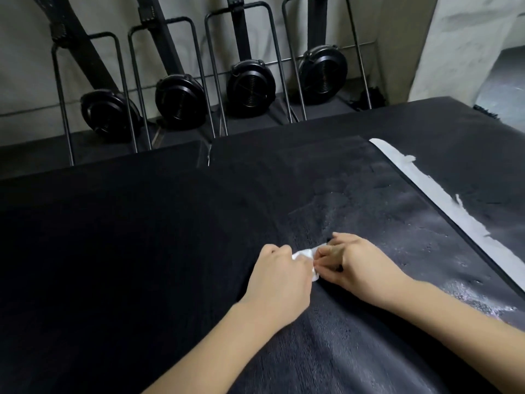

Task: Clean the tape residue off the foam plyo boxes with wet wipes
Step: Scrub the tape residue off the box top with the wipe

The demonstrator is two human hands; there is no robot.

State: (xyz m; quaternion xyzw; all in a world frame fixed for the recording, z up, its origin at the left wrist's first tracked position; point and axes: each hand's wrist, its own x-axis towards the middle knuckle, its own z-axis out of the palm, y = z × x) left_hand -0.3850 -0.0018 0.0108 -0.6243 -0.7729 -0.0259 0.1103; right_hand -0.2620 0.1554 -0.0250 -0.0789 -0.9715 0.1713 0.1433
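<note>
Small, white, crumpled wet wipe [106, 255] bunched on the black foam plyo box [142, 251], pinched between left hand [279, 280] and right hand [360, 265], fingers of both curled onto it. White, torn tape residue [443, 194] strung along a seam well right of the hands; greyish smears nearby. No readable writing.

I am in a gym. Four rowers [181, 100] stand stored upright against the grey wall [25, 66] ahead of me, their round black flywheel housings low by the dark floor [37, 150], behind the black foam box [113, 237].
</note>
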